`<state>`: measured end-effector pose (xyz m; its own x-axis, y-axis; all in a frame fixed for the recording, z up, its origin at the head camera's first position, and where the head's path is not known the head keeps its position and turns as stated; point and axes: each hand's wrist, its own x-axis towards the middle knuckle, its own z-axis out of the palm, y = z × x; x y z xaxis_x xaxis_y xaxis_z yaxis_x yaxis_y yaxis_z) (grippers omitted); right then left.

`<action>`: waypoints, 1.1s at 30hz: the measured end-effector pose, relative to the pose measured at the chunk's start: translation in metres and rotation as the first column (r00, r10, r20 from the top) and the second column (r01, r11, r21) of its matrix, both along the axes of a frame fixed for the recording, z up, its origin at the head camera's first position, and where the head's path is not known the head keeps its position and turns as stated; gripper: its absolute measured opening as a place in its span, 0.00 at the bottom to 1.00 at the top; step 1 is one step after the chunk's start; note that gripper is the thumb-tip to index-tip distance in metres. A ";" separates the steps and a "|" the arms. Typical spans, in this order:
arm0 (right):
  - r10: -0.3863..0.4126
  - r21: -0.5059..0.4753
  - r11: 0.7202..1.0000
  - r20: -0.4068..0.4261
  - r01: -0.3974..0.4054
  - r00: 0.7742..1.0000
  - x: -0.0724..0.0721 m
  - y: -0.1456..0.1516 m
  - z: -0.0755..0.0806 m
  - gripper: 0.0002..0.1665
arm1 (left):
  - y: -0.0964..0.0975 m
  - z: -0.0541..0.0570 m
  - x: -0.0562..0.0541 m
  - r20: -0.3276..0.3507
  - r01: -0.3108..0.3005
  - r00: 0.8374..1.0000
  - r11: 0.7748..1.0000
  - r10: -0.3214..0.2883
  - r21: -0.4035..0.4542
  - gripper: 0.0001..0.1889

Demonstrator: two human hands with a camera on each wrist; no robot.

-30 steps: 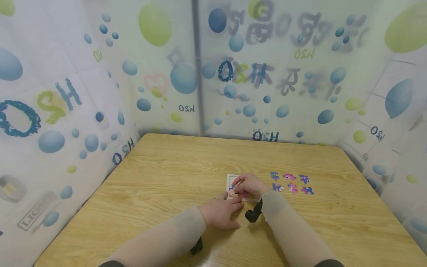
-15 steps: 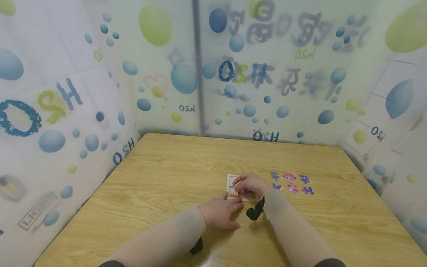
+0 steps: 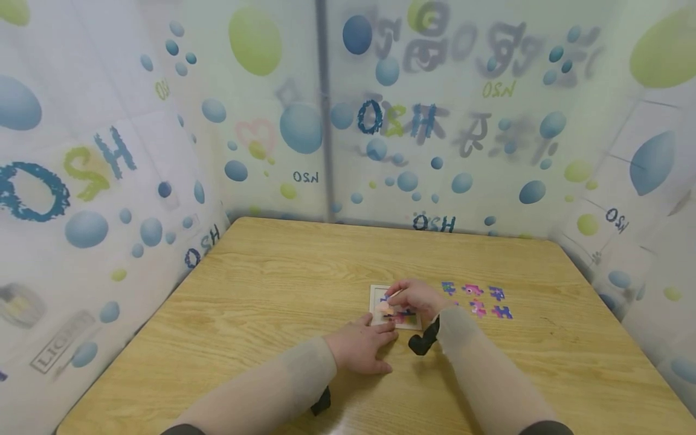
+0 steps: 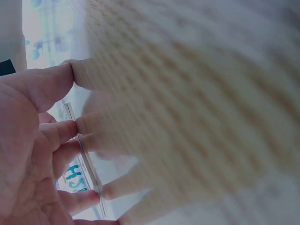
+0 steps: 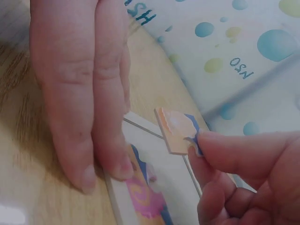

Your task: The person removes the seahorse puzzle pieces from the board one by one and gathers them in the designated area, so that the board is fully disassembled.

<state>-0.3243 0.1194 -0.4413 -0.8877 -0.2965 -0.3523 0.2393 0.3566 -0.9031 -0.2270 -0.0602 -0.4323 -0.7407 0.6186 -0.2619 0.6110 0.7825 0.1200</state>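
My right hand (image 3: 417,298) pinches a jigsaw puzzle piece (image 5: 174,132) between thumb and index finger. This peach-and-blue piece is held tilted above a white puzzle tray (image 3: 373,295). In the right wrist view, fitted pieces (image 5: 143,190) in pink, orange and blue lie along the tray's near side. My left hand (image 3: 361,347) lies with fingers extended and spread at the tray's near-left edge. The left wrist view shows its fingertips touching the table and the tray's edge. In the head view, the right hand covers part of the tray.
Loose jigsaw pieces (image 3: 477,308) in pink, purple and blue lie in two rows right of the tray. The wooden table (image 3: 272,284) is bordered by a printed curtain (image 3: 272,151) at the back and sides.
My right hand has shifted slightly right and away from me, lifting the piece from the tray's near-left corner and uncovering more of the tray. The left hand has stayed in place.
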 end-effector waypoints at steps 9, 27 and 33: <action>0.025 0.057 0.998 -0.083 -0.020 0.996 0.003 0.026 0.003 0.08 | 0.001 -0.003 0.000 -0.024 0.009 1.000 1.000 -0.009 0.000 0.36; -0.025 0.117 0.993 -0.079 0.034 0.997 0.009 0.080 0.005 0.10 | -0.001 -0.002 0.001 -0.026 0.007 1.000 1.000 -0.007 -0.001 0.36; -0.013 0.130 0.991 -0.090 0.024 0.996 0.013 0.096 0.004 0.11 | -0.001 -0.002 0.002 -0.033 0.005 0.999 1.000 -0.005 -0.005 0.36</action>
<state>-0.3111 0.2159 -0.4374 -0.9220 -0.2361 -0.3070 0.1683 0.4697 -0.8666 -0.2252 -0.0609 -0.4341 -0.7458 0.6214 -0.2403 0.6187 0.7797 0.0963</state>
